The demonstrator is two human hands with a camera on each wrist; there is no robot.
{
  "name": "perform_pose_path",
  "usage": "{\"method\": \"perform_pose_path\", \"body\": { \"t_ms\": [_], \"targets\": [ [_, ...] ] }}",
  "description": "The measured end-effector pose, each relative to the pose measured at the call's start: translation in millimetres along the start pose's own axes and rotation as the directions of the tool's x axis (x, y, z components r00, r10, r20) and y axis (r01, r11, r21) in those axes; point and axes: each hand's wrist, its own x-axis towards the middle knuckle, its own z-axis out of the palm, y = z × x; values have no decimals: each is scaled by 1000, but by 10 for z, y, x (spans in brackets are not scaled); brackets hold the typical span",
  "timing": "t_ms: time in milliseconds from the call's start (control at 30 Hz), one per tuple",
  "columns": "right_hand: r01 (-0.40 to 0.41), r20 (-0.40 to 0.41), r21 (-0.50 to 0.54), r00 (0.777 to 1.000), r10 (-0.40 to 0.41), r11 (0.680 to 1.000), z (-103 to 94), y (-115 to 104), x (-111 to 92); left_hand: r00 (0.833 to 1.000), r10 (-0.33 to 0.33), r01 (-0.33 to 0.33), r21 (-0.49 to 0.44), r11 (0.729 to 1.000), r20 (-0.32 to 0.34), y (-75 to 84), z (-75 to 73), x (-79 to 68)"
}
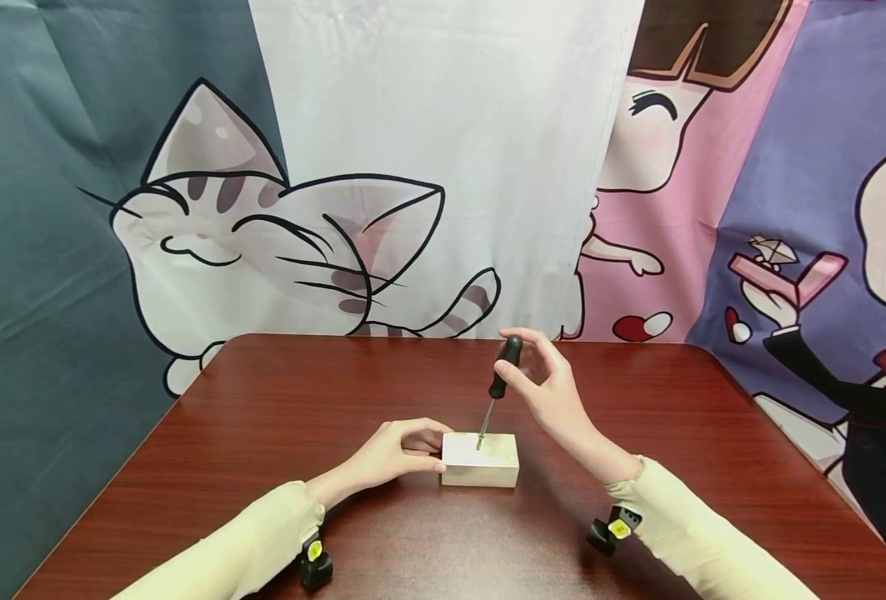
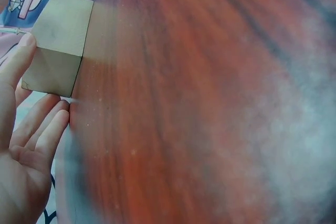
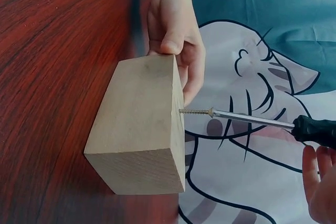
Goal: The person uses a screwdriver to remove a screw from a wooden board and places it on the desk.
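Observation:
A pale wooden block (image 1: 480, 475) lies on the table, with a screw (image 3: 195, 112) standing upright from its top face. Much of the screw's thread shows above the wood. My left hand (image 1: 390, 454) grips the left end of the block, thumb at the near side and fingers behind. In my right hand (image 1: 551, 387), thumb and fingers hold the black handle of a screwdriver (image 1: 511, 354). Its metal shaft leans slightly and its tip meets the screw head. The left wrist view shows the left thumb at the edge of the block (image 2: 63, 27).
The reddish-brown wooden table (image 1: 322, 383) extends around the block. Behind it hangs a cloth backdrop (image 1: 450, 92) with cartoon figures. A black wrist device (image 1: 315, 567) sits at the left sleeve, and another wrist device (image 1: 612, 532) at the right.

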Motion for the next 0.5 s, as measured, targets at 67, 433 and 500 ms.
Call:
{"method": "perform_pose_path", "body": {
  "t_ms": [67, 433, 500],
  "targets": [
    [-11, -13, -34, 1000, 11, 999, -5, -3, -4, 1000, -3, 3, -2, 1000, 0, 2, 0, 2],
    [-4, 21, 15, 1000, 4, 1000, -30, -20, 7, 1000, -4, 4, -1, 1000, 0, -3, 0, 4],
    [4, 32, 50, 999, -6, 999, -25, -21, 12, 1000, -6, 6, -1, 1000, -1, 0, 2, 3]
  ]
}}
